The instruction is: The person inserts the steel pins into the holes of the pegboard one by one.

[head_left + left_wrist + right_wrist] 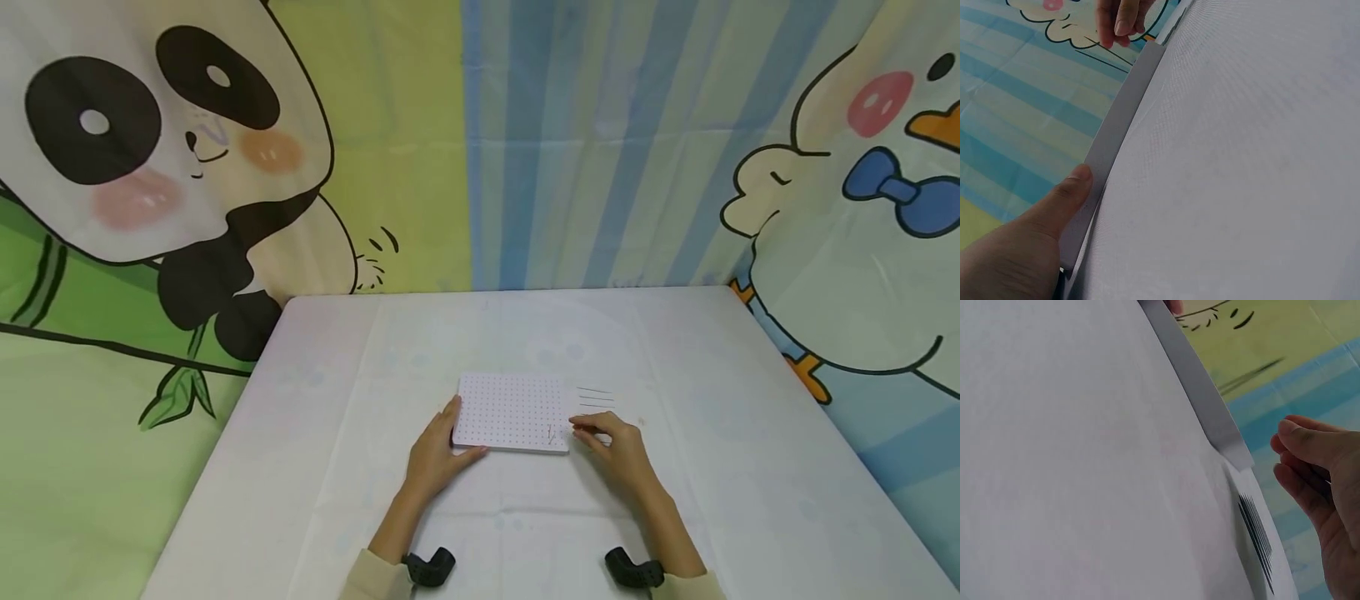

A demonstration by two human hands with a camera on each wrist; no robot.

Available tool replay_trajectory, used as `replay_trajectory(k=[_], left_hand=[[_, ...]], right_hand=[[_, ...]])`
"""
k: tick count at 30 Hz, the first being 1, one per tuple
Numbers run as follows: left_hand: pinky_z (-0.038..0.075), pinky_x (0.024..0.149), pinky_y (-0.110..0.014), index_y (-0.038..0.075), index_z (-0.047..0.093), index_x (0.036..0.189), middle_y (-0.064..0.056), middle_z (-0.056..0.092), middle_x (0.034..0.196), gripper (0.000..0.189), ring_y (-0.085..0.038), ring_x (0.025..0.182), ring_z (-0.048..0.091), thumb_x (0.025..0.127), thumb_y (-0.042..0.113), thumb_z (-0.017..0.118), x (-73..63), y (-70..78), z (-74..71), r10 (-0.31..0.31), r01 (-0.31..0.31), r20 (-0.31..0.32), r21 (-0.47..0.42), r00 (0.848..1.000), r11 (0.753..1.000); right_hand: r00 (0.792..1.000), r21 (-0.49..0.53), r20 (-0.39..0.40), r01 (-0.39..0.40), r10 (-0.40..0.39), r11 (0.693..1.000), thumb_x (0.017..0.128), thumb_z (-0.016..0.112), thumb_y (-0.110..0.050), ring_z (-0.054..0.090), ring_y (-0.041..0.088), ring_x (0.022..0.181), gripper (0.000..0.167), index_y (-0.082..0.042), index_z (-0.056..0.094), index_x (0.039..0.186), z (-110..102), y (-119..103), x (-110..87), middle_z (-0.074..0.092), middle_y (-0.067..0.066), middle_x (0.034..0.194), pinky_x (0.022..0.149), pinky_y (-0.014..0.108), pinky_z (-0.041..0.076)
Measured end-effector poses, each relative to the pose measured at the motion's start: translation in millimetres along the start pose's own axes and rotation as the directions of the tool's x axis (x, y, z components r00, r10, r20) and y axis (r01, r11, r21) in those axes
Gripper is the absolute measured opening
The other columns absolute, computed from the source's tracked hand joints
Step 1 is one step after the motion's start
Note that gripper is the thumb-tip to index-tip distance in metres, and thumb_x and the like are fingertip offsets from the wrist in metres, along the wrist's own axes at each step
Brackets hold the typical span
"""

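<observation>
A white board with rows of small holes point(510, 408) lies on the table. My left hand point(435, 454) holds its left side, with the thumb point(1075, 187) against the near edge. Two thin sticks point(551, 434) stand up from the board near its front right corner. My right hand point(615, 446) is just off the board's right edge, with thumb and fingertips point(1288, 428) close together. Whether something thin lies between them cannot be made out. Several thin dark sticks point(1257, 537) lie beside the board, partly behind the right hand in the head view.
A white cloth covers the table point(360, 400). Behind it hangs a printed curtain with a panda point(187, 125), stripes and a white duck point(862, 275). Each wrist wears a black strap device point(431, 568).
</observation>
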State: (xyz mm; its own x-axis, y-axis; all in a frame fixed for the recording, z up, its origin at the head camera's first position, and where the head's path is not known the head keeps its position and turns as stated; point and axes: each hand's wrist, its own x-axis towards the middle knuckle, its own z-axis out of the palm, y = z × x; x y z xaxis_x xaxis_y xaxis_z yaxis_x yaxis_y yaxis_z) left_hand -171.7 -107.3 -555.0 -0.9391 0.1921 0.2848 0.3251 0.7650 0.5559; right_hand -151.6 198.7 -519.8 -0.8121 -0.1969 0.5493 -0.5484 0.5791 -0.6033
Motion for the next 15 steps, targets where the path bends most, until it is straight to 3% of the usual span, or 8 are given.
replay_trajectory(k=[6,15], left_hand=[[0.037,0.099,-0.046,0.003,0.034,0.142,-0.011,0.038,0.143,0.097,-0.034,0.126,0.04,0.07,0.058,0.07,1.7,0.0,-3.5,0.012,-0.012,-0.017,0.004,1.0,1.0],[0.035,0.101,-0.045,0.004,0.033,0.142,-0.009,0.036,0.144,0.098,-0.033,0.128,0.038,0.07,0.06,0.069,1.4,0.9,-1.2,-0.006,0.006,0.014,-0.012,1.0,1.0]], right_hand=[[0.994,-0.002,-0.093,-0.065,0.065,0.998,0.073,0.075,0.0,0.056,0.007,0.074,0.02,-0.011,0.071,0.089,-20,18,-16.4,0.065,-0.004,0.084,0.066,0.017,0.045],[0.976,0.056,-0.059,-0.207,0.21,0.977,0.071,0.078,-0.007,0.053,0.008,0.077,0.014,-0.017,0.073,0.08,-22,33,-35.7,0.065,-0.007,0.084,0.062,0.013,0.042]])
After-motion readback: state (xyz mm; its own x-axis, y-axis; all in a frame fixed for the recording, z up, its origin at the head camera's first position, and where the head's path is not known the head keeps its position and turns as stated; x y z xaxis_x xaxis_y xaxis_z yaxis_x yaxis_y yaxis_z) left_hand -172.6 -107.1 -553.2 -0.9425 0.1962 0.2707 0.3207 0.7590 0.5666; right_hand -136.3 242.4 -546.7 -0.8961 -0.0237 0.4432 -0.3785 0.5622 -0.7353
